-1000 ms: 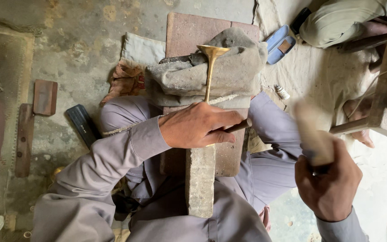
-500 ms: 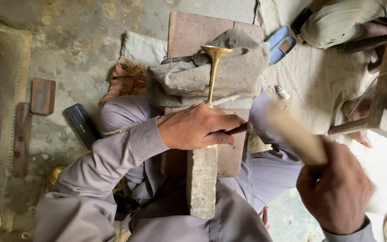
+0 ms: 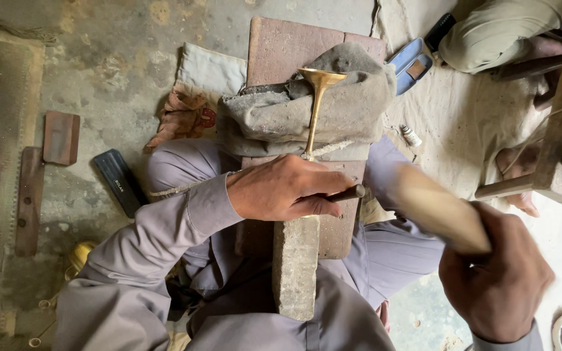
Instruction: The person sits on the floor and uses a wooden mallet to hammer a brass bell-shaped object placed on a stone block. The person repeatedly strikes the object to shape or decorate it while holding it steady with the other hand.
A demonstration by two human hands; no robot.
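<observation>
My left hand (image 3: 287, 188) is closed around a dark metal punch (image 3: 349, 193) and presses on the stem of a brass funnel-shaped piece (image 3: 319, 97). The brass piece lies lengthwise on a reddish stone slab (image 3: 281, 49), its flared end resting on a bundled grey cloth (image 3: 281, 114). My right hand (image 3: 499, 283) grips a wooden mallet (image 3: 427, 205), blurred with motion, its head near the punch's end. A grey stone bar (image 3: 296, 260) lies on the slab, between my knees.
A dark flat case (image 3: 120, 182) lies on the concrete floor at left, next to rusty metal pieces (image 3: 60, 136). A blue sandal (image 3: 408, 64) and another person's knee (image 3: 502, 36) are at top right. A wooden stool (image 3: 554, 140) stands at right.
The right hand has swung the mallet down and leftward toward the punch. The left hand stays on the brass piece.
</observation>
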